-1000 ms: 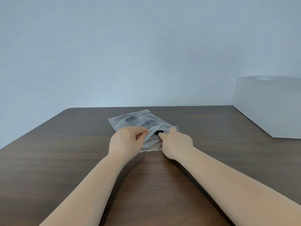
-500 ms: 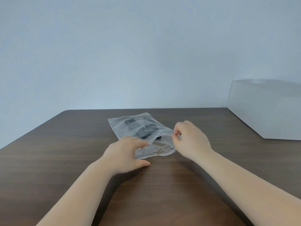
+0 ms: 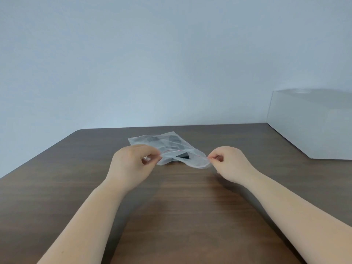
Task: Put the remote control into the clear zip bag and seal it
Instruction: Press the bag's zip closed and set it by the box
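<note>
Remote control (image 3: 182,155) blurry inside zip bag (image 3: 169,147), both hands pinching mouth.

Pale blue wall (image 3: 171,54) behind dark wooden table (image 3: 57,178)

Your left hand (image 3: 131,164) sits at about 11 o'clock from the middle of the view, fingers curled, thumb and forefinger pinched together at its 3 o'clock side. Your right hand (image 3: 231,164) sits at about 1 o'clock, curled the same way, pinching at its 9 o'clock side. Both bare forearms run in from 7 and 5 o'clock.
</note>
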The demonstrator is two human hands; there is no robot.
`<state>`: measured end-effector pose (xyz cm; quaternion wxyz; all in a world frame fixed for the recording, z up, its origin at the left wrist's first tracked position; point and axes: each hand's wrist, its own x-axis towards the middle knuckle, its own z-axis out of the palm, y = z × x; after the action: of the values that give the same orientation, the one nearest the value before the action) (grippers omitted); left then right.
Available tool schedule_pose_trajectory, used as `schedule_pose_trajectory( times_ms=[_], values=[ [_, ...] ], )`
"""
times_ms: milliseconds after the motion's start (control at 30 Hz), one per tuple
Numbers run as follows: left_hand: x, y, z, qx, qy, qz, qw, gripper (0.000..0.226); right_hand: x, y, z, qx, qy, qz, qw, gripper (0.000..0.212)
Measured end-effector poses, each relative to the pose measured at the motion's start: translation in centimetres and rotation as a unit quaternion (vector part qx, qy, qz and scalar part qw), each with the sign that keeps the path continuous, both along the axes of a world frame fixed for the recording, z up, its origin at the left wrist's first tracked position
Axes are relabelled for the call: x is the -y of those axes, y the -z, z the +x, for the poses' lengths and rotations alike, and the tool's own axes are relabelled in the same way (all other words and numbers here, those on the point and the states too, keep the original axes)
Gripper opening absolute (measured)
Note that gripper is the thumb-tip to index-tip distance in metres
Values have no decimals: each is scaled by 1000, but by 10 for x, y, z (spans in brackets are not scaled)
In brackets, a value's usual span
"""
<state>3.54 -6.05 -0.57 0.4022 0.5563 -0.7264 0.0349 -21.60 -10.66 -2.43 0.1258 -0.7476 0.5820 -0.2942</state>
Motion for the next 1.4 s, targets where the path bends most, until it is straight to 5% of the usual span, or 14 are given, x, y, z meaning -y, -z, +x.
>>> schedule_pose_trajectory(
  times_ms=[167,300,433,633,867,1400],
  values=[
    [-5,-7,4,27,10,-87,996,11,-1,-5,0,1,41,-31,999,21],
    [-6,-7,3,32,27,-9,999,14,-15,-18,13,30,-71,-59,995,38],
    [-6,-5,4,6,44,90,995,9,-22,-28,46,-33,-143,-97,984,55],
    [-8,-4,6,-39,66,131,988,10,-22,-34,74,-54,-164,-114,978,21],
    [-8,-9,16,-249,76,132,956,22,-25,-39,70,63,-123,-40,990,15],
    [-7,-8,13,-206,69,125,968,12,-30,-39,90,43,-140,-23,989,14]
  ],
)
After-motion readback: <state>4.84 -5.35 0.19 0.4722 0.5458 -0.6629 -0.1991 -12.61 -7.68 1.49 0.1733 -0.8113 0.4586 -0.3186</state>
